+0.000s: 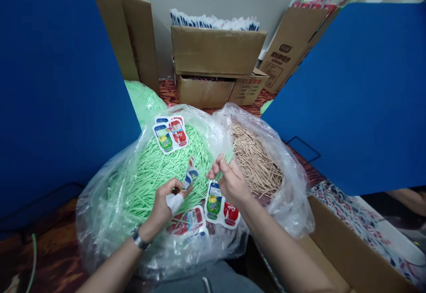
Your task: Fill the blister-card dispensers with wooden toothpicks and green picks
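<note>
My left hand (166, 199) pinches a printed pouch (191, 174), seen edge-on above the fingers, with a white flap (175, 202) near the palm. Closed at the fingertips, my right hand (232, 181) holds a few thin green sticks (229, 153) that poke up past the fingers. Both hands are over a large clear plastic bag (111, 215) heaped with green sticks (156, 175). Flat pouches printed with Sprite and cola cans (170, 134) lie on the heap. Another can-printed pouch (213, 202) lies under my right wrist, and a red one (188, 222) is nearer me.
A second clear bag (293, 213) at the right holds brown sticks (256, 162). Blue panels (63, 84) flank both sides. Cardboard boxes (216, 51) are stacked at the back. An open carton (349, 239) is at lower right, beside part of another person's arm (408, 199).
</note>
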{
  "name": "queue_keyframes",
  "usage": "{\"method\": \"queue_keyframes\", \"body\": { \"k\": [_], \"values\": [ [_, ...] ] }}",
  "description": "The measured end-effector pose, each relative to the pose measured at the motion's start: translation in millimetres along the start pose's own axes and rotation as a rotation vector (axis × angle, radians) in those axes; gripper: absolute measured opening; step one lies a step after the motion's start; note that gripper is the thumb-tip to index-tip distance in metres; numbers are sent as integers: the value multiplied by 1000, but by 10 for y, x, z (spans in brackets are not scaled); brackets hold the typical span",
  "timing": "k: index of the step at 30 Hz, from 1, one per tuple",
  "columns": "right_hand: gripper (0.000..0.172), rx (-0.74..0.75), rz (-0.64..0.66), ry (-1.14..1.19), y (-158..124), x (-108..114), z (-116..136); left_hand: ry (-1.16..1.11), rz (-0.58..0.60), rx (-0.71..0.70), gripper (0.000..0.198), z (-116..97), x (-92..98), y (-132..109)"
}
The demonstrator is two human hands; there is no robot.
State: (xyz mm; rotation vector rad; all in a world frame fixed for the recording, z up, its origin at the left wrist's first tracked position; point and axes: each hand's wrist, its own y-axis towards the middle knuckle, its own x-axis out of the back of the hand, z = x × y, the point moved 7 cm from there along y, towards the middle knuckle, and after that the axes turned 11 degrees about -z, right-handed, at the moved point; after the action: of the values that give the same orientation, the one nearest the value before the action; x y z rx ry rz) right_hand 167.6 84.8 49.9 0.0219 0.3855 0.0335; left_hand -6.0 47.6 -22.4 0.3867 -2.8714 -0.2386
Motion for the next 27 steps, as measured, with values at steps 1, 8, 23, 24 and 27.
{"method": "queue_keyframes", "body": {
  "k": [1, 8, 23, 24, 27],
  "values": [
    [20, 75, -19, 14, 14, -74, 80, 16, 6, -20, 24, -17, -23, -25],
    [16, 376, -25, -35, -40, -417, 265, 91, 7, -145, 23, -158, -82, -80],
    [51, 563, 42, -642, -98, -311, 165, 47, -30, -204, 17, -382, 9, -10],
    [54, 533, 26, -621, -34, -228, 147, 44, -25, -200, 18, -377, 13, -2],
    [49, 288, 47, -536, 186, -38, -85, 23, -5, -205, 19, -371, 8, 15]
  ]
}}
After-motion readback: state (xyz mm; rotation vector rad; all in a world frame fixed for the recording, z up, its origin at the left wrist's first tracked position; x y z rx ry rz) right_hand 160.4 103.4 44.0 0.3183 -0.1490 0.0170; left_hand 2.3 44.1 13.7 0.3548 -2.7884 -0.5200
